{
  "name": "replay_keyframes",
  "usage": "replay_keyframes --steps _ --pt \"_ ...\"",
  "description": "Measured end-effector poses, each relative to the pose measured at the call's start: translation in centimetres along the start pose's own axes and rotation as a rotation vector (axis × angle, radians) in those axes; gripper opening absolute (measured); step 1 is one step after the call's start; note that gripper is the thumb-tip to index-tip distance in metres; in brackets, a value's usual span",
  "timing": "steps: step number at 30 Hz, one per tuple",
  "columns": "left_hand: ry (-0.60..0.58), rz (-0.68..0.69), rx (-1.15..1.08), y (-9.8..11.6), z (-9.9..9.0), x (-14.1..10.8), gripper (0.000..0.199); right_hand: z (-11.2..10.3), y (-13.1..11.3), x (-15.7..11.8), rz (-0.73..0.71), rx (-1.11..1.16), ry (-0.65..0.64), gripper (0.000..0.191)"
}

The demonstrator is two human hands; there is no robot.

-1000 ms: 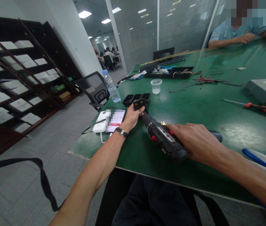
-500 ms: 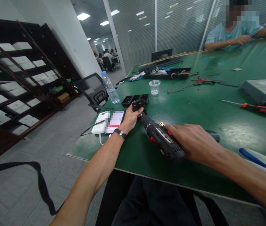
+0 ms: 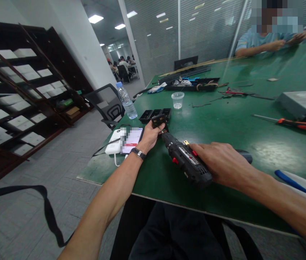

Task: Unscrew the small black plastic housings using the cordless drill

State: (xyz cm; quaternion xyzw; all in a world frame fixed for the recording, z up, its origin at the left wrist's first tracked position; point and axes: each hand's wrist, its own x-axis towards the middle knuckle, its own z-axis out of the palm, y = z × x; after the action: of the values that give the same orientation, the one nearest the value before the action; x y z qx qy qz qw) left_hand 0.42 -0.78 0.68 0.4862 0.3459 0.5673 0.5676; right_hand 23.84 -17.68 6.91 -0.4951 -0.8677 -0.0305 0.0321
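Across the table (image 3: 255, 77) at far right, the co-worker's outstretched hand (image 3: 299, 38) has drawn inward, while the drilling end holds steady! The left hand (image 3: 150, 134) pinches a small black part (image 3: 159, 120), fingers closed on it, just in front of the black trays (image 3: 146, 115). And the right hand (image 3: 223, 159) is wrapped firmly round the power drill (image 3: 189, 160), nose pointing far and left, right up by those left fingers; whether the tip touches the part, I cannot tell.
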Motion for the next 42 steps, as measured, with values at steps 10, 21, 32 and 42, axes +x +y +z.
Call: replay_keyframes --steps 10,21,32,42 --pt "0.002 -0.003 0.002 0.15 0.09 -0.12 0.053 -0.17 -0.21 0.06 0.01 -0.006 -0.024 0.041" --pt "0.003 -0.007 -0.01 0.12 0.11 -0.03 0.052 -0.3 -0.26 0.02 0.017 -0.006 -0.02 0.038" --pt "0.011 -0.005 -0.001 0.1 0.04 0.02 0.053 -0.48 -0.29 0.03 0.016 0.0 -0.01 0.043" --pt "0.023 -0.02 -0.014 0.31 0.2 -0.11 0.055 -0.29 -0.24 0.03 0.019 0.002 0.009 0.049"
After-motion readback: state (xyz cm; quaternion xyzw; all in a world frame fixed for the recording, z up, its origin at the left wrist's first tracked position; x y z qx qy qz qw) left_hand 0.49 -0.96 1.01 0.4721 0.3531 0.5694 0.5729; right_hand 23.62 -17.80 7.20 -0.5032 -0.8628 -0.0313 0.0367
